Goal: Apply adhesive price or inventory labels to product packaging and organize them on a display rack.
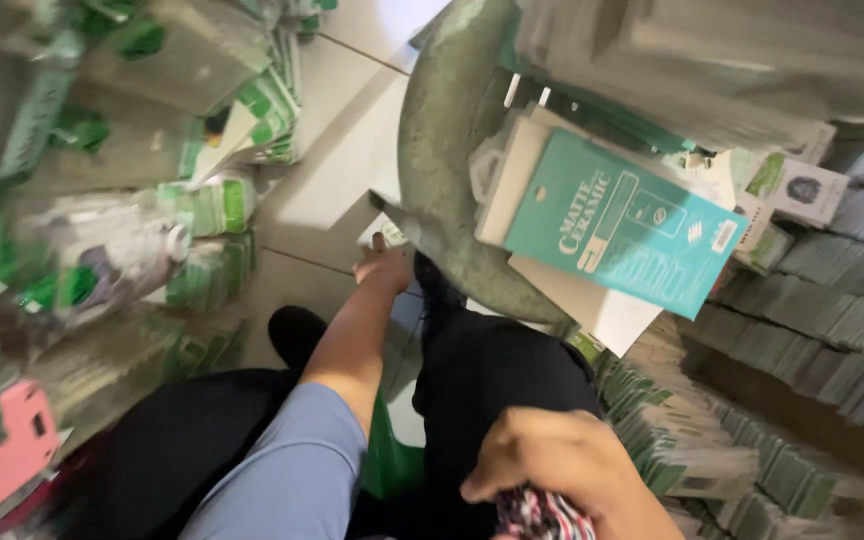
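My left hand (pixel 385 266), on a blue-sleeved arm, reaches forward and down to the lower edge of a grey-green plastic bag (pixel 442 150). Its fingers are curled at that edge and seem to grip it. Flat packages lie against the bag: a teal one (pixel 620 222) on top and white ones (pixel 592 305) under it. My right hand (pixel 552 462) is at the bottom of the view, closed around a small pink, black and white patterned thing (pixel 537 517) that is mostly cut off by the frame.
Blurred heaps of green-and-white packages in clear wrap (pixel 202 205) fill the left. Rows of stacked flat boxes (pixel 822 300) line the right. A pink item (pixel 7 455) lies at bottom left. Pale floor tiles (pixel 327 190) show ahead, past my black trousers (pixel 492 370) and shoe (pixel 295 332).
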